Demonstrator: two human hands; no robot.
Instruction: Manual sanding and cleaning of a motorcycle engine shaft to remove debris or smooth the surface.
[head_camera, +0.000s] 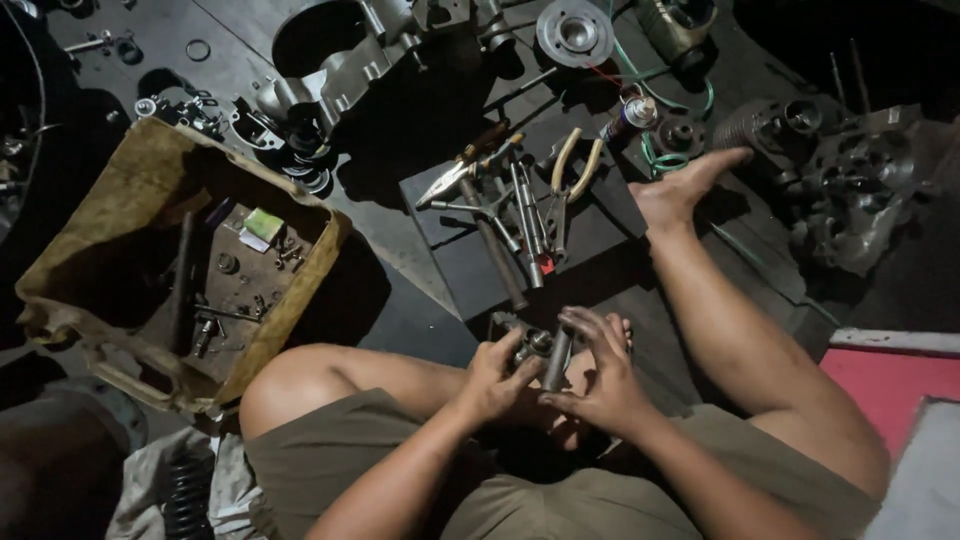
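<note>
I sit on a dark floor with my legs spread. My left hand (492, 378) grips a small metal engine part (528, 343) in front of my lap. My right hand (600, 372) holds a short metal rod or socket tool (556, 360) set against that part. Just beyond my hands lies a dark mat (590, 222) with pliers (572, 175), screwdrivers and long wrenches (524, 225) laid side by side.
A worn cardboard box (120, 190) with small bolts and parts stands at the left. Engine casings (350, 50), a round metal part (574, 32), a spray can (630, 115) and a green hose (665, 100) lie at the back. More engine parts (850, 190) sit right, beyond my foot (685, 180).
</note>
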